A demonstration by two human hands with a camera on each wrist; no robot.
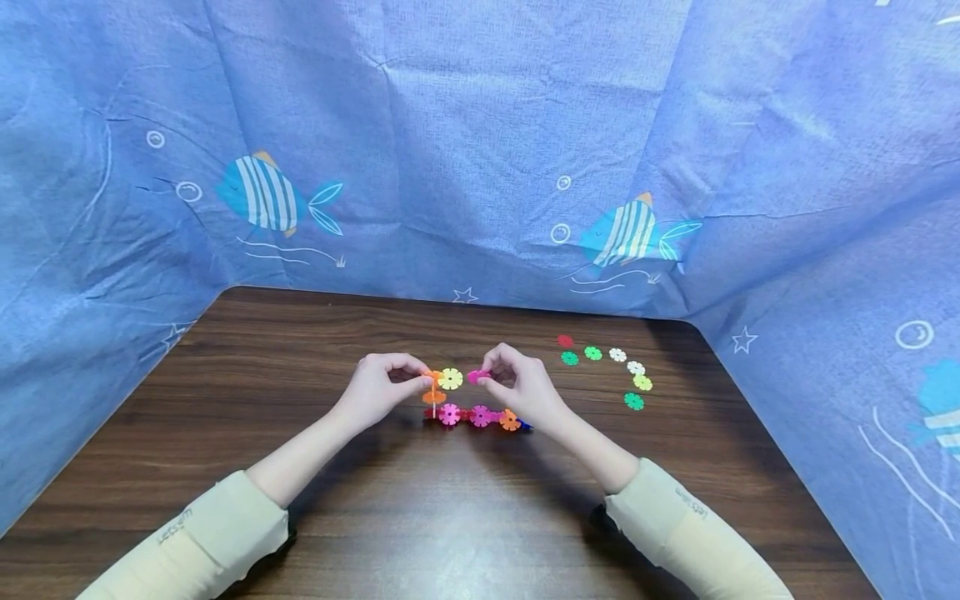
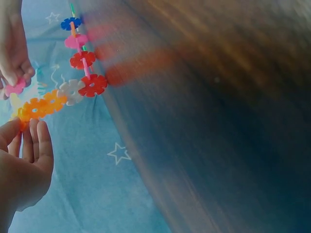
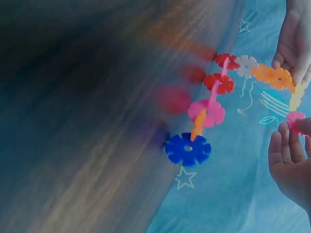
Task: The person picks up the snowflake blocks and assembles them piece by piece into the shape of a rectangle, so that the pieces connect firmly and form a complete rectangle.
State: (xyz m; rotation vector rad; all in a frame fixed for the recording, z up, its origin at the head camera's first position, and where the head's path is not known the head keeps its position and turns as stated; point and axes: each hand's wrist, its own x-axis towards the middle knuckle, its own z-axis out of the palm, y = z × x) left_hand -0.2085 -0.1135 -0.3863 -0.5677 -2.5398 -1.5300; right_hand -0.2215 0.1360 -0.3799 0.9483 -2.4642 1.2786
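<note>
Between finger and thumb, my left hand pinches an orange snowflake disc at the upper corner of a chain of slotted plastic discs. A yellow disc sticks out from that corner toward the right. My right hand pinches a pink disc close beside the yellow one. Below the left fingers the chain runs down through another orange disc and a white disc. Its lower row stands on the table, with red discs, pink discs, an orange disc and a blue disc at the right end.
Loose discs lie on the dark wooden table at the back right: a red disc, several green discs, two white discs and a yellow disc. A blue fish-print curtain hangs behind the table and along its sides.
</note>
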